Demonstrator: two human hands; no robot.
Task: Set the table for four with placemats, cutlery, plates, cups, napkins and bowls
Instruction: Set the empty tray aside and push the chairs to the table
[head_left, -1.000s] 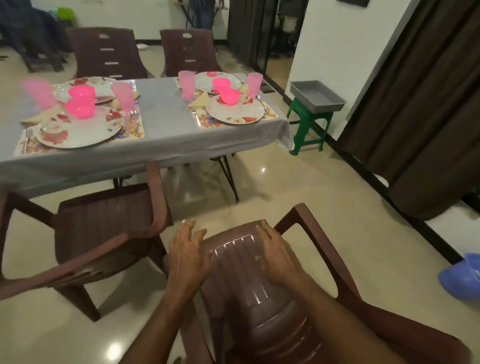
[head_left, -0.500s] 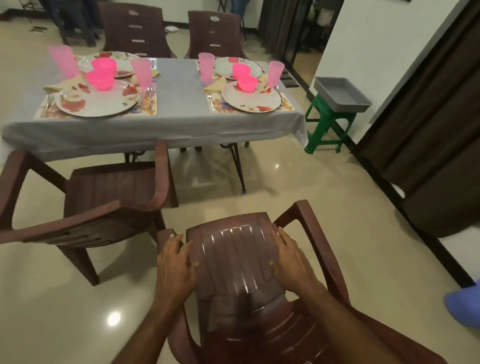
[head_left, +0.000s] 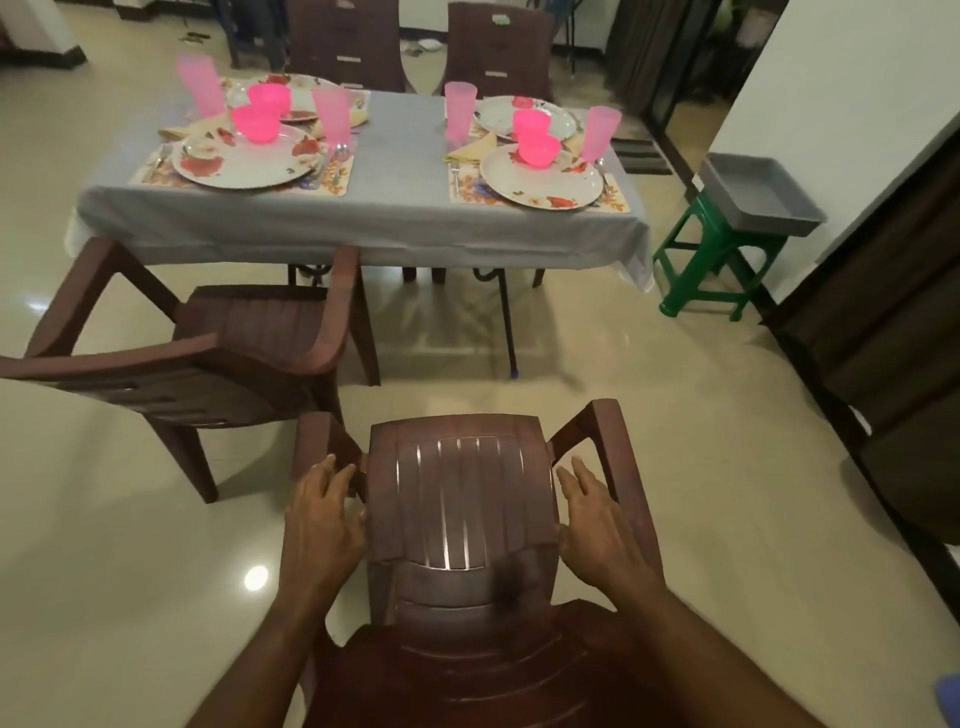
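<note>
Brown ribbed chair; grey cloth; white plates with red flowers; pink cups and bowls — brighter pink; floral mats; yellow napkin; green stool — grey tray.

Both forearms reach forward and slightly inward from the bottom of the view, bare to the wrist. The left hand lies palm-in against the left edge of the chair back, its fingers extended forward and slightly spread, thumb tucked toward the edge. The right hand mirrors it on the right edge, fingers straight and close together, pointing forward, the thumb pressed along the side. Neither hand curls round anything; both are flat, flanking the back at about the same height.
</note>
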